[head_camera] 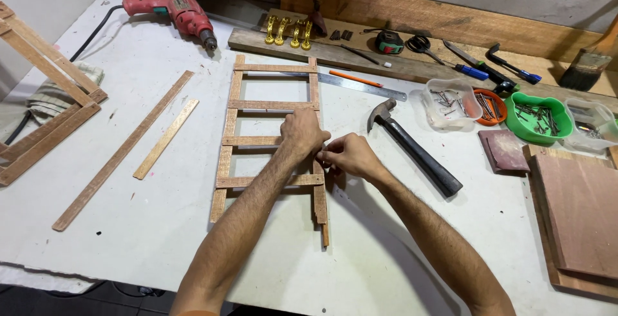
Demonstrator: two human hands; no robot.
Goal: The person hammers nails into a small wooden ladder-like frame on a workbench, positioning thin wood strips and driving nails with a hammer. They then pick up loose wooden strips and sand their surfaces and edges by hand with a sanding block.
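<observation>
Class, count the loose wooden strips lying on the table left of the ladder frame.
2: a long strip running diagonally, and a shorter, paler strip just right of it. Both lie left of the ladder frame.

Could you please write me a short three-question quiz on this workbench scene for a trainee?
1. True or false: the hammer is held in the right hand.
2. Which hand rests on the right rail of the wooden ladder frame: A) the left hand, B) neither hand?
3. What colour is the power drill at the far left of the table?

Key: 1. False, it lies on the table beside the frame. 2. A. 3. Red.
</observation>
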